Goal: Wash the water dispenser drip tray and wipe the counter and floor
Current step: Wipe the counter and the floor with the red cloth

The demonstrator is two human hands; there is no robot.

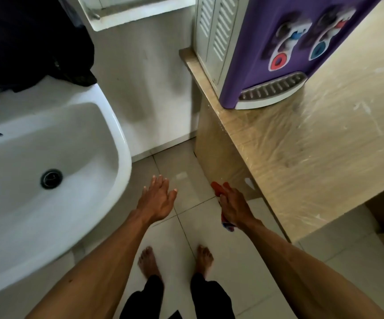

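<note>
A purple water dispenser (pixel 278 49) stands on a beige counter (pixel 324 143) at the upper right. Its white slotted drip tray (pixel 271 92) sits in place at the dispenser's base. My right hand (pixel 233 207) hangs below the counter's near edge and is closed on a red and blue cloth (pixel 218 191), whose ends stick out above and below the fingers. My left hand (pixel 157 199) is held over the tiled floor (pixel 211 249) between the sink and the counter, fingers spread, holding nothing.
A white sink (pixel 48 180) fills the left side, with dark clothing (pixel 32 42) piled at its back edge. My bare feet stand on the pale tiles at the bottom centre. A grey wall and a white ledge run behind.
</note>
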